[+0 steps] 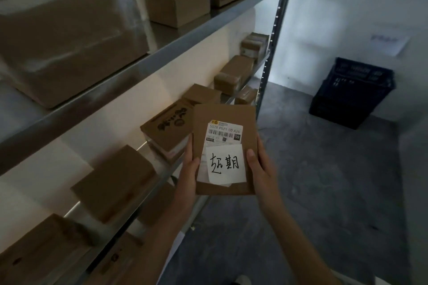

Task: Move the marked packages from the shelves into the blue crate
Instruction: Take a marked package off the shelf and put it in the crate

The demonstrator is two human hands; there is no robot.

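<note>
Package (pixel 225 150) between both hands, label up

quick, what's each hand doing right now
Left hand: grips the left edge of the marked package, thumb on its front.
Right hand: grips the same package's right edge, thumb on front.

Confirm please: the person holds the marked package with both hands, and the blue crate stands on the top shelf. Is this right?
Not quite. In the head view both hands, left hand and right hand, do hold the marked package, but the blue crate stands on the floor, not on the top shelf.
</note>
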